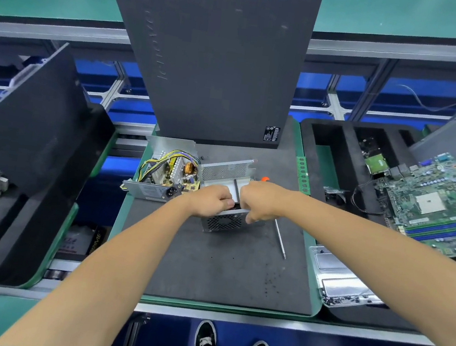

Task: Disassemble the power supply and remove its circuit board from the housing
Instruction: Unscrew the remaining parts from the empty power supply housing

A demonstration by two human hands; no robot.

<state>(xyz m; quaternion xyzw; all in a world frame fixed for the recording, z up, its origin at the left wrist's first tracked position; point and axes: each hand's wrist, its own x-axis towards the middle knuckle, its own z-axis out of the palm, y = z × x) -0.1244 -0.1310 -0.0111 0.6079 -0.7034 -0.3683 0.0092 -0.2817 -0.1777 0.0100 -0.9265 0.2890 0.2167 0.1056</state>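
The opened power supply housing (144,190) lies at the left of the dark work mat (223,270), with its circuit board (176,172) and coloured wires (165,158) exposed inside. Just right of it lies the silver perforated cover (222,222). My left hand (213,201) grips the cover's near top edge with curled fingers. My right hand (261,200) grips the same edge beside it, knuckles up. What the fingertips pinch is hidden between the two hands.
A screwdriver (280,238) with an orange handle lies right of the cover. A dark computer case (220,65) stands behind the mat. A motherboard (435,204) rests on a black foam tray at right, a RAM stick (302,179) at the mat's edge. Another dark case (26,119) leans at left.
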